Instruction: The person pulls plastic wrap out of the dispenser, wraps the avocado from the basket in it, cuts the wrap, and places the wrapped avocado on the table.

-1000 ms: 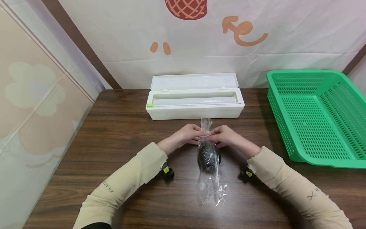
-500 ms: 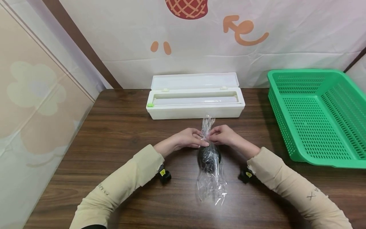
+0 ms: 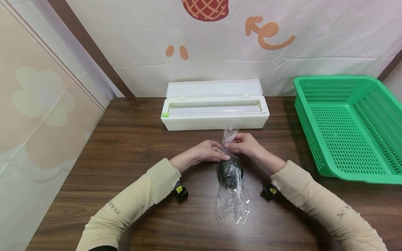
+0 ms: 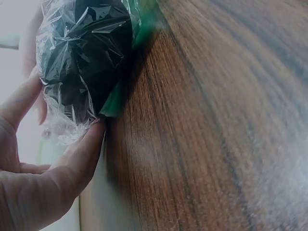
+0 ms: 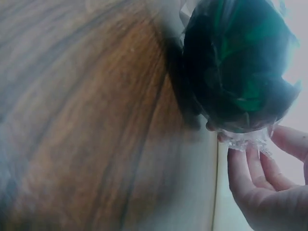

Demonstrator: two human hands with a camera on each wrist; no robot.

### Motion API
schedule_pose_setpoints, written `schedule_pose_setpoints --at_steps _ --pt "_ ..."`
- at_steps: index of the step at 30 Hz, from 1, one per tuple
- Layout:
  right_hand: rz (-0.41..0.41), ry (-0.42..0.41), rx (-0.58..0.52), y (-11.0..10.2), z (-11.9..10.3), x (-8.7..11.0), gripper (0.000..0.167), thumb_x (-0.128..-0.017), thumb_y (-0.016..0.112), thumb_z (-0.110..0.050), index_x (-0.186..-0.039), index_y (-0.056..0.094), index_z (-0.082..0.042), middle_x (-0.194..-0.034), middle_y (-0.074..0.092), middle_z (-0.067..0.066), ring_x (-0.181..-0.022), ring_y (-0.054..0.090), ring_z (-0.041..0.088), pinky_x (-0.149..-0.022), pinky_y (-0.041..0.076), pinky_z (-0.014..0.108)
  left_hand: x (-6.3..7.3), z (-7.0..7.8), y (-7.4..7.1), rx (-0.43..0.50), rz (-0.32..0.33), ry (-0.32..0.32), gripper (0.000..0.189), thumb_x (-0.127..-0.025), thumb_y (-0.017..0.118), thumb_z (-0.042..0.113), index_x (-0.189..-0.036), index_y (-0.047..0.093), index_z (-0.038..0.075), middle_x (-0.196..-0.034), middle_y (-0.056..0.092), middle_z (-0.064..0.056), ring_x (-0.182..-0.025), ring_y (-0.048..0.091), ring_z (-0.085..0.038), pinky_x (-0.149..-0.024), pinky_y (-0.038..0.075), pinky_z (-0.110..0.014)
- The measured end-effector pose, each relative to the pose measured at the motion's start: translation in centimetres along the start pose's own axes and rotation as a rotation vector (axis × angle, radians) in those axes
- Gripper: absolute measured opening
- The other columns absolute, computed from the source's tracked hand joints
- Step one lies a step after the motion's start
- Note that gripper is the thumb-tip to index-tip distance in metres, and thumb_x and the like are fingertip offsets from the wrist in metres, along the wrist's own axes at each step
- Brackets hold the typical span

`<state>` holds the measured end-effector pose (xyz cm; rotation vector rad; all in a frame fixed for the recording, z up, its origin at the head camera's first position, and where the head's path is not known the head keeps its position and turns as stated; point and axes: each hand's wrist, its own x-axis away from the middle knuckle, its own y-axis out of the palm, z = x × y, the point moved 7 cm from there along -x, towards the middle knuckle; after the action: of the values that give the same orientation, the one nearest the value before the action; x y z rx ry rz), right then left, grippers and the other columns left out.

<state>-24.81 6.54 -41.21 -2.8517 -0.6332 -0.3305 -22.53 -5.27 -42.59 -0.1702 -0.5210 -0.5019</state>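
Observation:
On the table, a dark green rounded thing (image 3: 230, 170) lies wrapped in clear cling film (image 3: 233, 205). Its far end of film is gathered into a twisted tail (image 3: 230, 135); the near end spreads loose toward me. My left hand (image 3: 205, 151) pinches the film right where the tail meets the dark thing, thumb at its top. Just beyond, the fingers of my right hand (image 3: 246, 143) grip the twisted tail. Crinkled film over the dark green surface (image 4: 91, 53) shows in the left wrist view. In the right wrist view, fingertips (image 5: 240, 166) sit at the bunched film.
Behind the hands stands a white cling film dispenser box (image 3: 215, 122), its lid (image 3: 213, 89) raised and a film roll (image 3: 215, 110) inside. A green plastic basket (image 3: 323, 153) is at the right. A curtain (image 3: 141, 35) rises behind the brown wooden table (image 3: 132, 129).
My left hand has shifted slightly toward me, its thumb now by the dark thing's top. My right hand has moved a little farther up the film tail, which leans more to the right.

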Motion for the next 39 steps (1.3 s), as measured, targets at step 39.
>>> schedule_pose_setpoints --at_steps 39 --pt "-0.274 -0.283 0.194 0.7 -1.1 3.9 0.047 -0.079 0.068 -0.003 -0.119 0.050 0.014 -0.118 0.055 0.026 -0.112 0.052 0.034 -0.092 0.044 0.034 3.0 2.3 0.2 -0.563 -0.048 0.441 0.077 -0.066 0.082 0.014 -0.129 0.041 -0.003 -0.130 0.048 -0.017 -0.121 0.046 -0.027 -0.100 0.036 -0.028"
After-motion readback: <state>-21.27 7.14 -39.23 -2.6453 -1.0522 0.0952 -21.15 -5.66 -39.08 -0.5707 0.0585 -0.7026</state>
